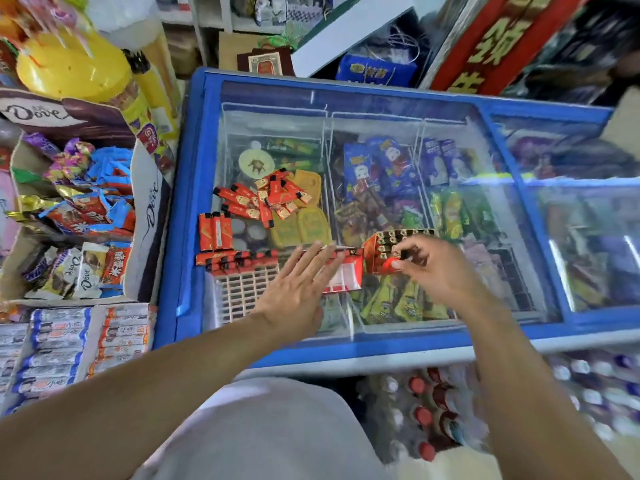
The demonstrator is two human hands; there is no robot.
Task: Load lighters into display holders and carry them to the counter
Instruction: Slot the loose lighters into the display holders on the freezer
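red lighters (258,199) lie in a loose heap on the glass lid (485,216) of a blue chest freezer (194,188), toward its left half. three more red lighters (214,232) lie side by side just left of and below the heap, near the freezer's blue frame. a row of red lighters with black caps (239,262) lies along the near side of the lid, above an empty slotted tray (244,296) of pale grid cells.

left hand (298,289): fingers straight and spread, palm down, resting on a red and white display box (344,275); it grips nothing. the box sits flat on the glass, partly hidden under the fingers.

right hand (431,263): fingers curled, pinching a small dark-capped item at the filled display holder (388,251); whether this item is a single lighter cannot be told from the blur. the holder is red, stands just right of the red and white box, and shows rows of black and gold lighter tops. it is tilted toward the left hand.

under the glass, wire dividers split the freezer into compartments holding wrapped ice creams (377,168) in blue, green and yellow packs.

left of the freezer stands a dove chocolate carton (145,209) filled with mixed wrapped sweets. a yellow tub (72,69) stands behind it. bottled drinks with red caps (426,417) are stacked below the freezer's near edge.
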